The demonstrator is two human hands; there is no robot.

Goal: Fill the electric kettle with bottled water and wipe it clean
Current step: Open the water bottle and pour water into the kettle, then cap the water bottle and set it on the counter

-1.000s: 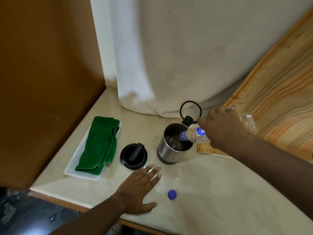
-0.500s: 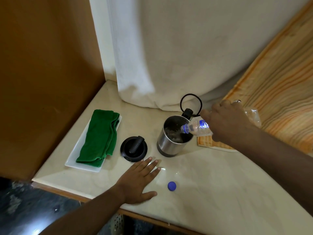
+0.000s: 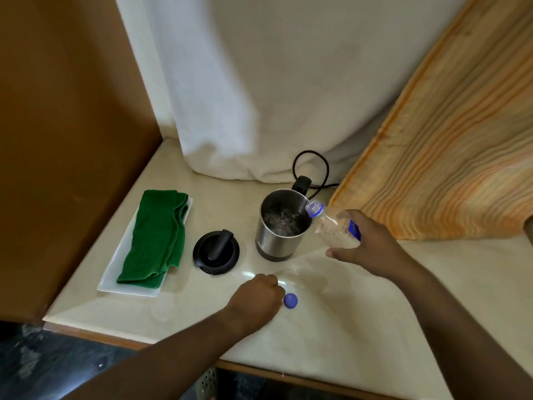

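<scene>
A steel electric kettle (image 3: 278, 243) stands open on the cream counter, with water inside. My right hand (image 3: 372, 249) grips a clear plastic bottle (image 3: 331, 226), tilted with its mouth up beside the kettle's right rim. The kettle's black lid (image 3: 216, 252) lies to the left of the kettle. A green cloth (image 3: 157, 235) is folded on a white tray (image 3: 115, 264) further left. My left hand (image 3: 253, 298) rests curled on the counter, its fingers touching the blue bottle cap (image 3: 290, 300).
A black power cord (image 3: 311, 171) loops behind the kettle. A white cloth (image 3: 259, 96) hangs at the back, an orange striped fabric (image 3: 447, 154) drapes at the right, and a brown panel (image 3: 72, 140) walls the left. The counter's front edge (image 3: 129, 339) is near.
My right hand has drawn the bottle back from over the kettle and raised its mouth. My left hand has curled from flat and moved right to the blue cap.
</scene>
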